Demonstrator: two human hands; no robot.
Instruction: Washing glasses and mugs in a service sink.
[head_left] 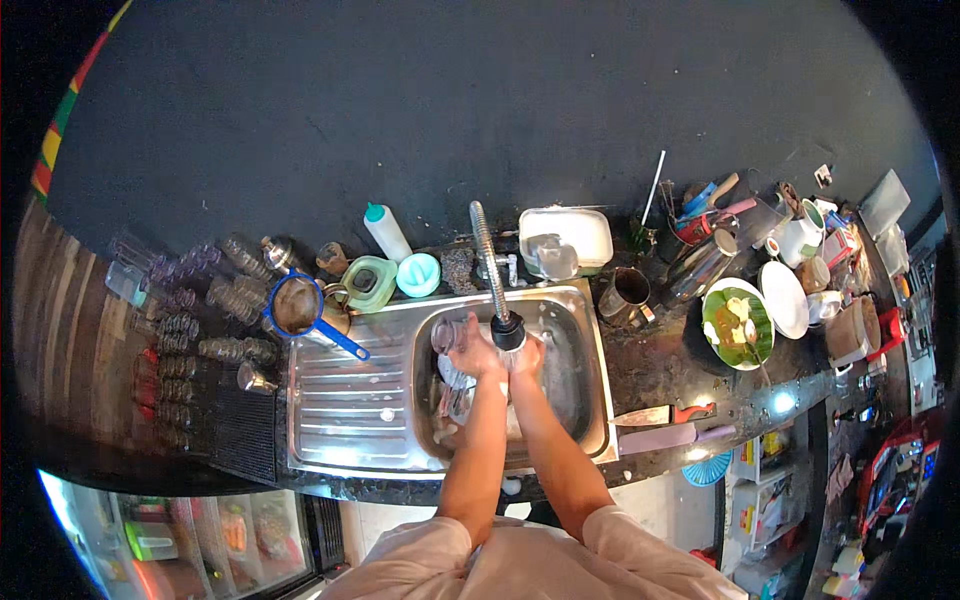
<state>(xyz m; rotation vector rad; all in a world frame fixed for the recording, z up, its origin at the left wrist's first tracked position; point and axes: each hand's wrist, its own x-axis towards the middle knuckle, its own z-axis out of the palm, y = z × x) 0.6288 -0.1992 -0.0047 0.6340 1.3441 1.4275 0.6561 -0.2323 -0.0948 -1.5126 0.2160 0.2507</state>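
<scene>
while the left hand [474, 352] curls its fingers partway around a clear glass [445, 336] over the sink basin [582, 405], i can't tell what the right hand [531, 358] grips behind the faucet nozzle [507, 331], but this looks like rinsing, the glass probably needing turning next.

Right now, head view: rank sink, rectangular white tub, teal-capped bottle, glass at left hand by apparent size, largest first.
1. Sink
2. Rectangular white tub
3. Teal-capped bottle and glass: unsure, left hand partly covers the glass.
</scene>
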